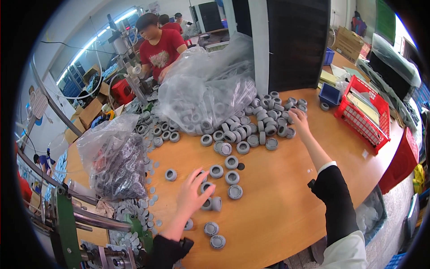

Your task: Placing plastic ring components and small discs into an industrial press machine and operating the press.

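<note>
My left hand [191, 197] is over the near middle of the wooden table, fingers spread and holding nothing. Just under and beside it are grey round plastic pieces [207, 187], shaped like thick rings or caps. One grey piece [217, 204] stands on its edge by the thumb. At the right end of a heap of the same pieces [270, 127], my right hand [299, 120] reaches in with bent fingers a little apart. Its fingertips are at the pieces, and nothing is visibly gripped. Several loose pieces [231, 178] lie between the two hands.
A large clear plastic bag [206, 89] rests behind the heap; another bag [114, 157] stands left. Flat grey discs [130, 215] lie beside a green-framed machine [67, 224]. A red basket [363, 114] and blue bin [330, 95] stand right. A person in red [161, 51] works across the table.
</note>
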The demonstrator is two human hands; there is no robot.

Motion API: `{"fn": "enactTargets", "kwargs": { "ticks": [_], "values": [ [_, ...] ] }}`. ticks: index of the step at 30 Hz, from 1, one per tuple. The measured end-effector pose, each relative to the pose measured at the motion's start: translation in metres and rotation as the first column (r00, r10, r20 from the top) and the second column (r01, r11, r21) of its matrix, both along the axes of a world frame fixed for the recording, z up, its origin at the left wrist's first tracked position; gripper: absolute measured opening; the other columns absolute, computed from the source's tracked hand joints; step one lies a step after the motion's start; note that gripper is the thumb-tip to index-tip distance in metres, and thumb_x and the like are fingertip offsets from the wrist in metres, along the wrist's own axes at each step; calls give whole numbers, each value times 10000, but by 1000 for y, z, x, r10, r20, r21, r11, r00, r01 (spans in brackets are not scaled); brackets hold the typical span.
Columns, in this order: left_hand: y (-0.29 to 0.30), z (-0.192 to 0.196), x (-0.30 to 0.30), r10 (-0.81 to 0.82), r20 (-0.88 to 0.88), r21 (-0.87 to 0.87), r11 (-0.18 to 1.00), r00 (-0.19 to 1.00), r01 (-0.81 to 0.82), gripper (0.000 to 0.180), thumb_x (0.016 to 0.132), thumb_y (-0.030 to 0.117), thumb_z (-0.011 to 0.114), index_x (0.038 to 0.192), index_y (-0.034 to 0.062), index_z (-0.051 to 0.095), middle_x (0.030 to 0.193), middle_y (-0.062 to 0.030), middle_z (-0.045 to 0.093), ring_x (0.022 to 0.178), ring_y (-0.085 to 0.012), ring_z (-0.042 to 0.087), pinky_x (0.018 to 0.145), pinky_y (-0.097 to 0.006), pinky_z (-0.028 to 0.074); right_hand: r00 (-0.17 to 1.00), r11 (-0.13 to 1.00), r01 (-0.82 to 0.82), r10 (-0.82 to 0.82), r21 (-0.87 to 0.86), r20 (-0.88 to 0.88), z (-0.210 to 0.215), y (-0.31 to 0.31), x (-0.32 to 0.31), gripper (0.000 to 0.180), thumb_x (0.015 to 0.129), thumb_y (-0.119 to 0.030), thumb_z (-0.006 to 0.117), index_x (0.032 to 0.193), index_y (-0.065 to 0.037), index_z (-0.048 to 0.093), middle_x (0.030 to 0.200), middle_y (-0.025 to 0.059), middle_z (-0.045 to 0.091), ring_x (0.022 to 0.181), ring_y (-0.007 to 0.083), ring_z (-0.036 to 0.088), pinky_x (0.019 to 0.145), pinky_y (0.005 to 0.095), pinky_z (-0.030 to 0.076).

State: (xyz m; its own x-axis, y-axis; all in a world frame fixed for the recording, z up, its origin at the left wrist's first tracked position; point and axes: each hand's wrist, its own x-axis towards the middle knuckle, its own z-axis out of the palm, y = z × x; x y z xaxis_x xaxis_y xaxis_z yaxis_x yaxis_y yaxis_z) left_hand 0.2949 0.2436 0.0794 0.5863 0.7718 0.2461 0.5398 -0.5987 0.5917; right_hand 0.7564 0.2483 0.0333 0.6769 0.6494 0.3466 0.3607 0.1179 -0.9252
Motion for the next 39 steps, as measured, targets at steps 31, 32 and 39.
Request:
{"fn": "enactTargets", "kwargs": {
  "ticks": [31,32,39],
  "values": [
    [208,-25,238,-429,-360,-219,902,828,372,547,821,606,529,1172,201,635,1318,-30,513,1277,-238,393,1056,-421,244,953,934,-302,300,-193,-41,-59,104,69,326,838,-302,649,1027,-40,692,1213,133,496,1155,238,472,992,321,365],
    [201,-24,235,-422,-390,-163,907,819,389,612,790,650,532,1135,160,656,1292,-33,529,1250,-242,410,1041,-410,260,946,927,-324,314,-188,-82,-65,104,57,316,838,-305,644,1013,-48,698,1220,133,490,1153,243,471,993,323,365],
    [166,-18,204,-502,-335,-313,858,797,408,737,697,723,572,1102,113,654,1210,-118,565,1174,-293,458,1005,-404,295,943,933,-334,332,-132,-38,-93,93,-16,245,799,-287,687,950,-98,723,1227,168,476,1153,276,471,983,340,386]
  ]
}}
